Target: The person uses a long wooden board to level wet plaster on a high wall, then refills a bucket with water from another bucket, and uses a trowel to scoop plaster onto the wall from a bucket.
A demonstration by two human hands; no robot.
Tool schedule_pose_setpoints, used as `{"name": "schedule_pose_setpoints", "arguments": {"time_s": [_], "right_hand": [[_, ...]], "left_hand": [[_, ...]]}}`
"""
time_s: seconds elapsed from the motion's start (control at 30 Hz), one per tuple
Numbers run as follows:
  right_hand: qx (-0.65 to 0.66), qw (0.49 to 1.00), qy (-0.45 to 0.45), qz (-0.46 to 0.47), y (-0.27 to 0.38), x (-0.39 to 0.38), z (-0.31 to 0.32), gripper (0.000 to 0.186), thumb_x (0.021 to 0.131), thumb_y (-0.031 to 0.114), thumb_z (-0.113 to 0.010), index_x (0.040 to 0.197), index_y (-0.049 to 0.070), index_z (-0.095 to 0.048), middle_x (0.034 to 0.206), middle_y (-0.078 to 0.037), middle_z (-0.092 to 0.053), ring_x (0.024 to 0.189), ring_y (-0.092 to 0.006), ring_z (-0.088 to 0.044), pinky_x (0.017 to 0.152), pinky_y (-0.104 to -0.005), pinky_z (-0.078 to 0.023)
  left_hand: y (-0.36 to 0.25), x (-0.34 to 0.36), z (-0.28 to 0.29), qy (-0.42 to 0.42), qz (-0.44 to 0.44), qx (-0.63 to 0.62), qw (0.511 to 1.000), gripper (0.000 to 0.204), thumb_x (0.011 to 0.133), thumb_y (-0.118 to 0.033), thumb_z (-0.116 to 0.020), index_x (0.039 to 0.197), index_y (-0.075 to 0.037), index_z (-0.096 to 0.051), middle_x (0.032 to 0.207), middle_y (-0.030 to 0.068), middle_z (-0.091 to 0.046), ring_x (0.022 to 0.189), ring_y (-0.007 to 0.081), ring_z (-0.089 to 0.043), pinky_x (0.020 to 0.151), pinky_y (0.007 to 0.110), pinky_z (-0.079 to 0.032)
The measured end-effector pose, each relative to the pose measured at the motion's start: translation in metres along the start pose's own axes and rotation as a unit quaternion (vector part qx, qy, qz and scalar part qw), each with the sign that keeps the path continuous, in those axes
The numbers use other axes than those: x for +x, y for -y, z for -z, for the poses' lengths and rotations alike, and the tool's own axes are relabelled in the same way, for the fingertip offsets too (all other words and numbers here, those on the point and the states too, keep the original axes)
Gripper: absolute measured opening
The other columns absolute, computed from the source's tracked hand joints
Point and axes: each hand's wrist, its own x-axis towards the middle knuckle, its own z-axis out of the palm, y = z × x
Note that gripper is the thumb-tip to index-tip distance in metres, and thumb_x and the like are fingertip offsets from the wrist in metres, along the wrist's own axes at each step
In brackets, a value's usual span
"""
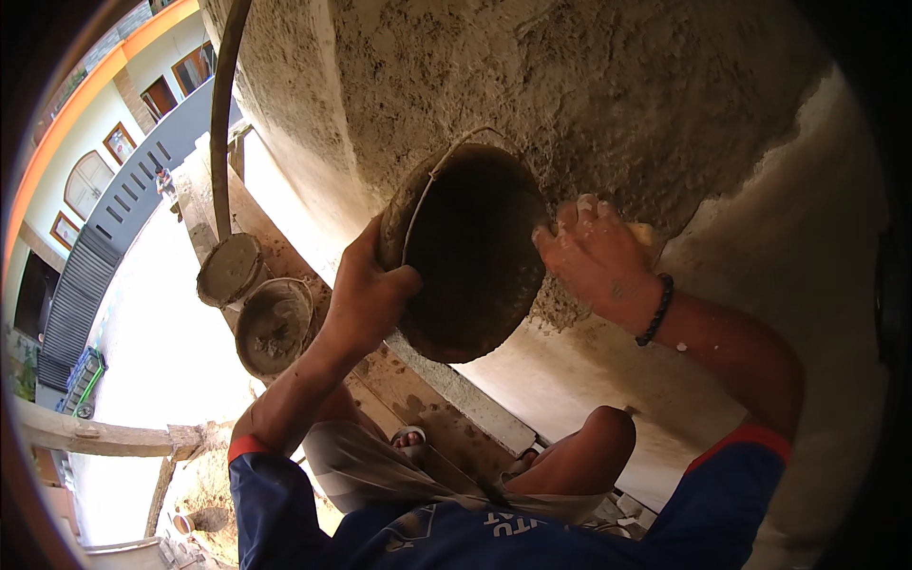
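Note:
A mortar-crusted bucket (475, 256) with a thin wire handle is tilted against the rough wall, its dark mouth toward me. No contents can be made out in the shadow inside. My left hand (370, 290) grips its left rim, thumb over the edge. At the right rim is my right hand (598, 252), smeared with wet mortar, its fingers curled and thumb side at the bucket. A small yellowish piece (646, 237) shows behind that hand; what it belongs to is hidden.
Two buckets of grey mortar, one farther (230, 269) and one nearer (274, 328), stand on a splattered plank (380, 380) at left. A pole (224, 123) rises beside them. Fresh rough plaster (627, 85) covers the upper wall. Beyond the plank's left side lies bright ground far below.

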Motion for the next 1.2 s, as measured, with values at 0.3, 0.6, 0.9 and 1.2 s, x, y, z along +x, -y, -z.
{"name": "schedule_pose_setpoints", "arguments": {"time_s": [0.3, 0.6, 0.9, 1.2], "right_hand": [[0.337, 0.922, 0.182, -0.055, 0.022, -0.01, -0.052, 0.026, 0.079, 0.014, -0.061, 0.103, 0.003, -0.063, 0.081, -0.016, -0.065, 0.076, -0.0345, -0.066, 0.07, -0.0444, -0.053], [0.494, 0.864, -0.011, -0.095, 0.021, -0.019, -0.028, 0.04, 0.082, 0.021, -0.066, 0.118, 0.003, -0.059, 0.102, -0.019, -0.067, 0.095, -0.0379, -0.063, 0.083, -0.0436, -0.052], [0.427, 0.901, -0.049, -0.06, -0.081, -0.03, 0.101, 0.042, 0.082, 0.023, -0.067, 0.115, -0.001, -0.059, 0.096, -0.022, -0.065, 0.089, -0.0388, -0.064, 0.078, -0.041, -0.051], [0.218, 0.923, -0.249, -0.197, -0.218, -0.004, 0.067, 0.041, 0.092, 0.027, -0.056, 0.121, -0.002, -0.058, 0.106, -0.019, -0.066, 0.094, -0.0239, -0.067, 0.075, -0.0329, -0.054]], "left_hand": [[-0.004, -0.003, -0.017, -0.008, -0.007, 0.018, 1.0, 0.058, 0.068, 0.002, -0.054, 0.126, 0.003, -0.05, 0.099, 0.0138, -0.065, 0.091, 0.0164, -0.063, 0.082, 0.03, -0.05], [-0.019, -0.006, 0.002, -0.021, -0.021, -0.049, 0.998, 0.061, 0.068, 0.005, -0.053, 0.128, 0.005, -0.047, 0.11, 0.0118, -0.063, 0.096, 0.0178, -0.062, 0.086, 0.029, -0.05], [-0.034, -0.007, 0.021, -0.095, -0.003, -0.187, 0.978, 0.06, 0.069, 0.006, -0.052, 0.129, 0.004, -0.046, 0.107, 0.0128, -0.062, 0.09, 0.02, -0.063, 0.08, 0.029, -0.053], [0.005, -0.01, 0.031, -0.088, 0.046, -0.105, 0.989, 0.068, 0.069, 0.004, -0.052, 0.136, 0.001, -0.042, 0.117, 0.0114, -0.06, 0.103, 0.0203, -0.06, 0.093, 0.031, -0.048]]}}
